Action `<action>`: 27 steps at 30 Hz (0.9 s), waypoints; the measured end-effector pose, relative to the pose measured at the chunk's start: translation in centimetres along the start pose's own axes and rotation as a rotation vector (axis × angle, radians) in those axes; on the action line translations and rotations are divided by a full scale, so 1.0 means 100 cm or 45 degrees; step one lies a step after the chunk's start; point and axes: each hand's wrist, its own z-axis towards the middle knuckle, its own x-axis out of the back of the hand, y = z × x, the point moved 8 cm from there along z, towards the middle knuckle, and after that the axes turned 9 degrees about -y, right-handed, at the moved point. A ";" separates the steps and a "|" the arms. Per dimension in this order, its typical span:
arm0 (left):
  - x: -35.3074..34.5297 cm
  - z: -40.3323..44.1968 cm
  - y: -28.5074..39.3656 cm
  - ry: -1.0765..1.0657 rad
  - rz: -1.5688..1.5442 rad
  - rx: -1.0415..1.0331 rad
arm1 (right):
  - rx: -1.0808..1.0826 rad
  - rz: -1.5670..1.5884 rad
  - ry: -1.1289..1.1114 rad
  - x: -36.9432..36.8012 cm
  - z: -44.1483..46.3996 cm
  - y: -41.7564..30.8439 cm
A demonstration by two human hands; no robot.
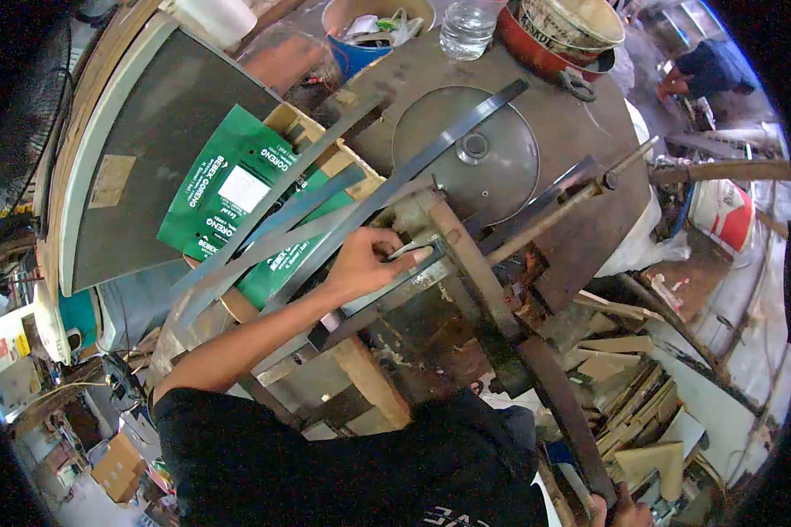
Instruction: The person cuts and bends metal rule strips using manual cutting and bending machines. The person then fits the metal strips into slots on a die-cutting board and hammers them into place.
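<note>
My left hand [365,263] is closed in a pinch, thumb and fingertips on a thin pale metal piece [404,250] at the end of a grey metal block. Right beside the fingertips stands a rusty lever shear [457,237] with a long dark lever [558,395] running down to the lower right. My right hand [624,509] is wrapped around the lever's far end, partly cut off by the view's edge. Several long metal strips [431,154] lie just beyond my left hand, crossing over a green printed box [224,189].
A round pot lid [466,149] lies on the worn table [580,228]. At the back stand a red pot [536,44], a clear water container [466,31] and a blue bucket [356,57]. Scrap wood [637,404] is piled at right. A person [712,70] crouches far off.
</note>
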 end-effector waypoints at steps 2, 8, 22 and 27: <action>-0.005 0.003 -0.012 -0.033 -0.091 -0.096 | 0.032 0.051 -0.022 -0.008 0.001 0.014; -0.009 0.006 -0.018 -0.048 -0.116 -0.085 | 0.584 -0.265 -0.003 -0.028 -0.012 0.018; -0.013 0.010 -0.022 -0.211 -0.214 0.031 | 0.044 0.110 -0.079 -0.014 0.012 0.012; -0.012 0.007 -0.018 -0.160 -0.203 -0.016 | 0.000 0.028 -0.099 -0.014 0.014 0.011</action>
